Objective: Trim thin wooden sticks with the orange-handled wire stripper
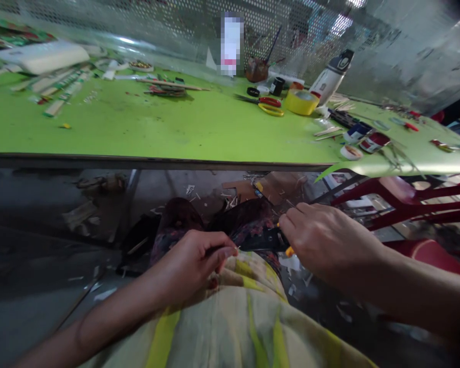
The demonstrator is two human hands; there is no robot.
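Observation:
Above my lap, my left hand is closed in a pinch, thumb against fingers, on a tiny shiny piece too small to name. To its right, my right hand wraps round the orange handles of a flat, dark plier-like tool. The tool's dark head points left, towards my left fingertips. Whether it touches the tiny piece I cannot tell. Most of the handles are hidden in my right palm. Both hands are below and in front of the table edge.
Across the front stands a green-topped table. On it lie scissors, yellow tape, a leaning bottle, paint jars and bundled sticks. A red chair is at the right. Scraps litter the floor.

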